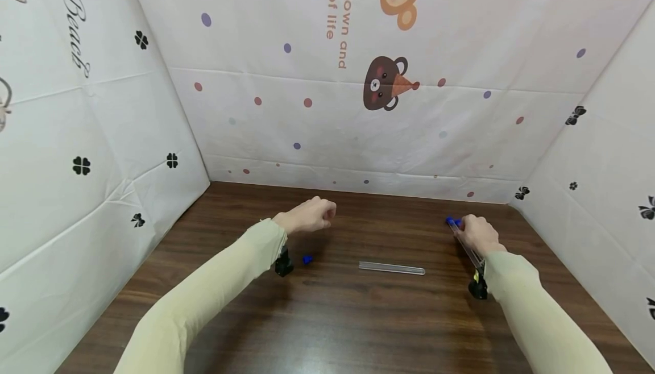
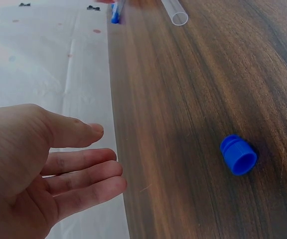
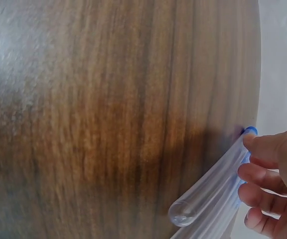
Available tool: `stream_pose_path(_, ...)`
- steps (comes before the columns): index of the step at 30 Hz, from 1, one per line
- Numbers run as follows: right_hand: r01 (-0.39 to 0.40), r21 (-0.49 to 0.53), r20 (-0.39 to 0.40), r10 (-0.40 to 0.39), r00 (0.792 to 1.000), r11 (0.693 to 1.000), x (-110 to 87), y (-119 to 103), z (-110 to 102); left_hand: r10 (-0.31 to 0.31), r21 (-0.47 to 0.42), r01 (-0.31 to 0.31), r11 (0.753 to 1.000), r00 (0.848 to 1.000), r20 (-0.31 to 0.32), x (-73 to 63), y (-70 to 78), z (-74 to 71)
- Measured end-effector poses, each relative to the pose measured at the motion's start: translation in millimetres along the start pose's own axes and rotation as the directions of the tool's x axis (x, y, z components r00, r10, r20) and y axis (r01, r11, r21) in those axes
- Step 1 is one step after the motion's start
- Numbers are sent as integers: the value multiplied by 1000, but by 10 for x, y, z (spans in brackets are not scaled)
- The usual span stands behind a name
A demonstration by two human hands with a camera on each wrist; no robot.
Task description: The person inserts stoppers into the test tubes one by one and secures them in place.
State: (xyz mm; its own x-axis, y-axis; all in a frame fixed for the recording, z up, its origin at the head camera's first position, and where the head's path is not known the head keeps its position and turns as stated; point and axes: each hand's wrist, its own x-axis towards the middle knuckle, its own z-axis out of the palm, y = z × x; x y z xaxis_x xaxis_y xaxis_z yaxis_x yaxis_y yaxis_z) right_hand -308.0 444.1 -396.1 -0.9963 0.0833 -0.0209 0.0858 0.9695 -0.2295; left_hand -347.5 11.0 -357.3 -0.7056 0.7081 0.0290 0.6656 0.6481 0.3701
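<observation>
My left hand [image 1: 309,215] hovers over the table with its fingers loosely bent and nothing held; the left wrist view shows the bare palm side of the hand [image 2: 73,164]. Close by on the tabletop lies a loose blue cap [image 1: 307,260], its hollow end showing in the left wrist view. An uncapped clear test tube [image 1: 392,268] lies flat between the two hands. At the right, my right hand [image 1: 479,234] pinches a blue-capped test tube [image 3: 203,186] near its cap, thumb on the upper side. At least one more capped tube lies alongside it, partly hidden by the fingers.
The brown wooden table [image 1: 338,317] is bounded by white printed sheets at the back [image 1: 317,129] and on both sides. The tubes' capped ends point toward the back sheet. A black wrist device [image 1: 284,263] hangs under the left cuff, another [image 1: 478,287] under the right.
</observation>
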Motion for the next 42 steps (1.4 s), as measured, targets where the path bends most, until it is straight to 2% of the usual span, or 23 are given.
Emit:
stream_pose_path(6, -3, 28, -46, 5, 999, 1000, -13, -42, -92, -21, -2, 21, 1000, 1000, 10, -13, 14, -20)
stream_pose_path(14, 101, 53, -130, -94, 987, 993, 32, -228, -213, -43, 14, 43, 999, 999, 19, -15, 0, -25)
stream_pose_path(20, 217, 71, -190, -201, 961, 974, 36, -464, -292, -47, 26, 47, 999, 999, 17, -17, -7, -24)
stream_pose_path(26, 350, 83, -248, -321, 914, 933, 30, -723, -350, -56, 19, 56, 998, 998, 14, -27, -17, -27)
stream_pose_path(42, 496, 61, -196, -477, 857, 866, -90, -1250, -326, -42, 5, 42, 999, 999, 12, -46, -17, -41)
